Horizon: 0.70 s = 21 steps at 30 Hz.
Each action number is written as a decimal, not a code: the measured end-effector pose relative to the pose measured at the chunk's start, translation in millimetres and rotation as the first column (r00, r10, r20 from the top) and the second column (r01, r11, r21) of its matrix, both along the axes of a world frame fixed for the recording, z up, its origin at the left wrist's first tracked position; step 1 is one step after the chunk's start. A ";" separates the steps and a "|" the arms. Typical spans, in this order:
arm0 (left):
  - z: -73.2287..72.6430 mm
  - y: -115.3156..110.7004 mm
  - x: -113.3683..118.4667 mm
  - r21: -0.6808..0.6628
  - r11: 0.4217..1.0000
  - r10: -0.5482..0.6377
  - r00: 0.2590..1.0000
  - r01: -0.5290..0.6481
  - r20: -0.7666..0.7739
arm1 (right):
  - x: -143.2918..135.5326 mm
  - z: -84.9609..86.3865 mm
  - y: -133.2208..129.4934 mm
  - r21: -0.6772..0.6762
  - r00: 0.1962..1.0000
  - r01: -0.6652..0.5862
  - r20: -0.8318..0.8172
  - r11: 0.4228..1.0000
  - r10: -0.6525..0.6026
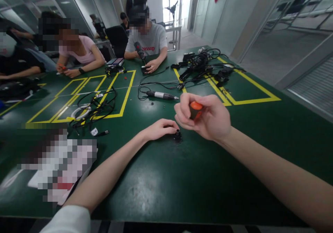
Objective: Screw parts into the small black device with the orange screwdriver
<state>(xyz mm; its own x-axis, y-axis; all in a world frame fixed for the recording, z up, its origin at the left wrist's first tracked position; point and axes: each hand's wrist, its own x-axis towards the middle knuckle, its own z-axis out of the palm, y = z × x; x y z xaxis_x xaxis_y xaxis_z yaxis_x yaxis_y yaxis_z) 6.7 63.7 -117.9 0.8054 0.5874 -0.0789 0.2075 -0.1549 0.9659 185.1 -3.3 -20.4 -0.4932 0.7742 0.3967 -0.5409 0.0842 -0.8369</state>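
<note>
My left hand (162, 129) rests on the green table, its fingers closed around the far side of a small black part (178, 135) with a short round barrel standing up from it. Above and to the right of that part, my right hand (205, 116) is raised with its fingers wrapped round an orange-and-black handle (196, 106), which looks like a screwdriver's. The shaft is hidden by the hand. Just beyond both hands lies a silver-and-black electric screwdriver (162, 95) with its cord trailing behind it.
Loose black cables (100, 104) lie to the left, with a larger cable heap (199, 64) at the back right. A blurred flat packet (70, 170) sits near left. Across the table (145, 184), a person (149, 40) works with a power tool; others sit left.
</note>
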 end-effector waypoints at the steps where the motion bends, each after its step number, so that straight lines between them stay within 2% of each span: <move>1: 0.2 0.3 -0.4 0.001 1.000 -0.001 1.000 0.001 -0.016 | -0.9 -0.1 0.9 0.011 1.000 -0.003 0.009 1.000 0.003; 5: 3.8 0.6 -0.4 0.032 0.999 -0.034 0.999 0.034 -0.020 | 0.2 -0.3 4.5 0.003 1.000 -0.009 0.015 1.000 0.009; 9: 6.4 0.4 0.9 0.001 0.999 -0.045 0.999 0.045 0.001 | 3.4 1.1 2.7 -0.008 1.000 -0.017 0.006 1.000 0.017; 14: 3.9 2.0 1.3 0.007 0.999 -0.043 0.998 0.043 0.038 | 1.3 2.6 -2.2 -0.009 0.999 0.025 0.026 1.000 -0.024; 21: -5.3 -1.1 4.4 0.071 0.990 0.119 0.992 -0.121 0.033 | -6.5 3.7 -7.3 0.046 0.997 0.003 0.082 0.999 -0.007</move>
